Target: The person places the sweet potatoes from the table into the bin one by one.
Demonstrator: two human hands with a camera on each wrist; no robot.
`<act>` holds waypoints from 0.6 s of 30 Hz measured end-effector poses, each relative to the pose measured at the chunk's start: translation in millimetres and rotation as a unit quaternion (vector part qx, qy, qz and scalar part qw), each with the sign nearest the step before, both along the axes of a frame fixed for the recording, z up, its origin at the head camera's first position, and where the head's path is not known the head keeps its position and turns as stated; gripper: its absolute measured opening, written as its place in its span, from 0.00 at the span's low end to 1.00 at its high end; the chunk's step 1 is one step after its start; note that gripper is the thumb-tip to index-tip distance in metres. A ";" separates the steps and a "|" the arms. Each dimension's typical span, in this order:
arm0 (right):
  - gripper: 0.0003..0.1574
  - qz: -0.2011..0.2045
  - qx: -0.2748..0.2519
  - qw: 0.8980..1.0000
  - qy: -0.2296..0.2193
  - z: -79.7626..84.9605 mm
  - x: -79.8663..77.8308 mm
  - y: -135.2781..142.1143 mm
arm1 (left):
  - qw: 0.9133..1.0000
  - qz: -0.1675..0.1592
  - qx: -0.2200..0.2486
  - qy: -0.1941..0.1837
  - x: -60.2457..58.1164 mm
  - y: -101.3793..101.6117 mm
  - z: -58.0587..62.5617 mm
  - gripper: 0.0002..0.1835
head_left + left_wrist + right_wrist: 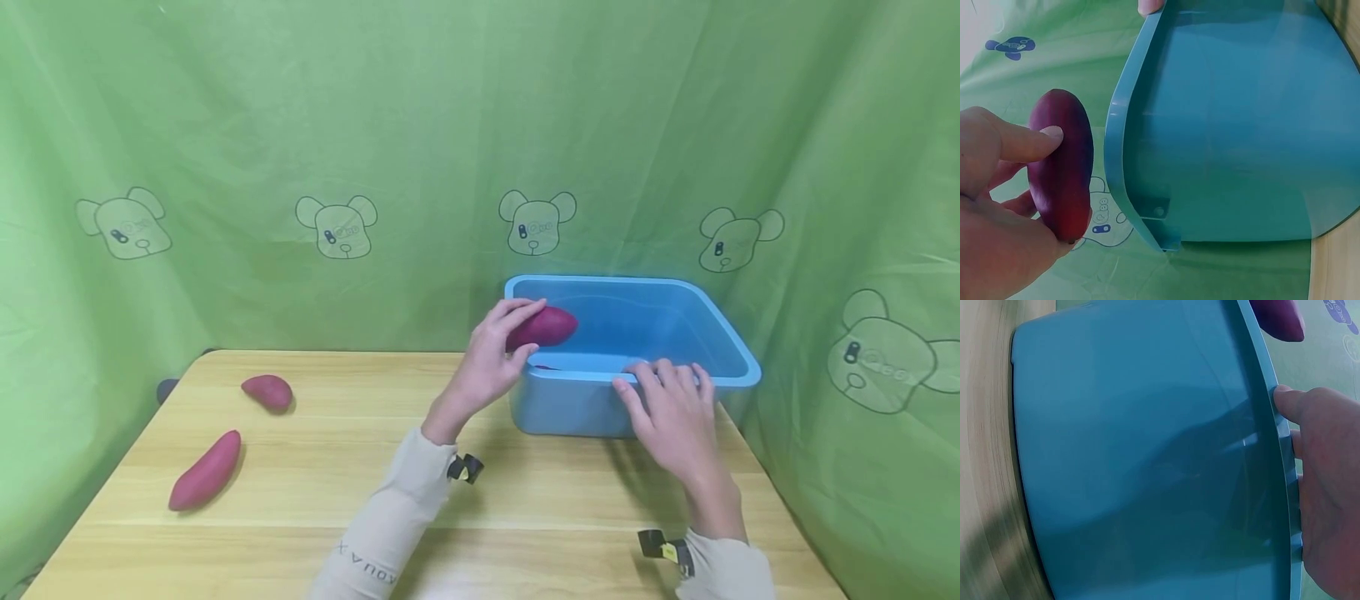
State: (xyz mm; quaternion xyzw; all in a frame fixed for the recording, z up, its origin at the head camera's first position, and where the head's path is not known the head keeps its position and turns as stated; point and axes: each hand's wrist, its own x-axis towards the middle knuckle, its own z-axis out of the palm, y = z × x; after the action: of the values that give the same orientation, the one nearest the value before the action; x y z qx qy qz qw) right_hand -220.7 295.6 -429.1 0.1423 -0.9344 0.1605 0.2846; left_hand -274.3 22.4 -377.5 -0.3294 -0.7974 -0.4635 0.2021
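Above the left end of the blue plastic bin (577, 404), my left hand (487, 357) holds a purple-red sweet potato (551, 326). In the left wrist view, the thumb lies along one side of the sweet potato (1060, 169), with fingers behind it. My right hand (678, 421) grips the bin's near rim; in the right wrist view its thumb sits on the rim (1282, 425) and the fingers reach over to the inner side. A sliver of red inside the bin shows just past the near rim, mostly hidden by the wall.
Two more sweet potatoes lie on the wooden table's left side: a short one (268, 392) farther back and a long curved one (206, 472) nearer. A green curtain (420, 125) with bear-head drawings hangs behind and along both sides.
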 end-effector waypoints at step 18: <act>0.22 0.003 -0.002 1.000 0.003 -3.1 -2.3 1.7 | 1.000 -0.007 0.003 0.007 -0.4 14.7 1.3 0.29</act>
State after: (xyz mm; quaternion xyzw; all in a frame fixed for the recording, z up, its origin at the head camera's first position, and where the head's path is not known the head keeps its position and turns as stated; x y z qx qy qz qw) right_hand -223.1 297.3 -432.2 0.1455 -0.9328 0.1624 0.2870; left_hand -274.7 37.1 -376.2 -0.3375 -0.7923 -0.4650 0.2053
